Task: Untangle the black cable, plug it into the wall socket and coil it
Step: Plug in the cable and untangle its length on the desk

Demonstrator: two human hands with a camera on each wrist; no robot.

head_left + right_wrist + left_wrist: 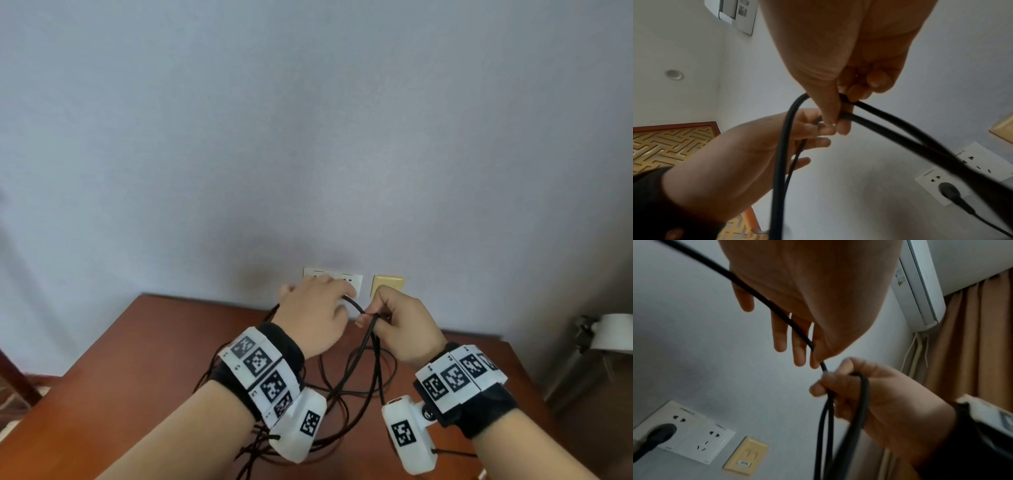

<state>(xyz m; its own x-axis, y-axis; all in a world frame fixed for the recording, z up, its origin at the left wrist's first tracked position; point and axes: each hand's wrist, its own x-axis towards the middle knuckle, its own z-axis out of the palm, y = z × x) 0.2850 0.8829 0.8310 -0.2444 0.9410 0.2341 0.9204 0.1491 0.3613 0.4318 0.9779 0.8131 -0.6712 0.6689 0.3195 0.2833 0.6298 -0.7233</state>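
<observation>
The black cable (356, 306) arcs between my two hands, just in front of the white wall socket (342, 275). My right hand (400, 325) grips a bunch of its loops (865, 394) with curled fingers. Those loops hang down onto the brown table (137, 359). My left hand (315, 315) holds a single strand between thumb and forefinger (813, 360), and its other fingers are straight. The strand (756, 293) runs along that palm. The cable's black plug (659, 433) sits in the socket's left outlet (949, 191). More cable lies tangled under my left wrist.
A beige wall plate (387, 284) is mounted right of the socket. A white lamp shade (613, 332) stands off the table's right side. An air conditioner (920, 280) and a brown curtain (972, 337) show in the left wrist view.
</observation>
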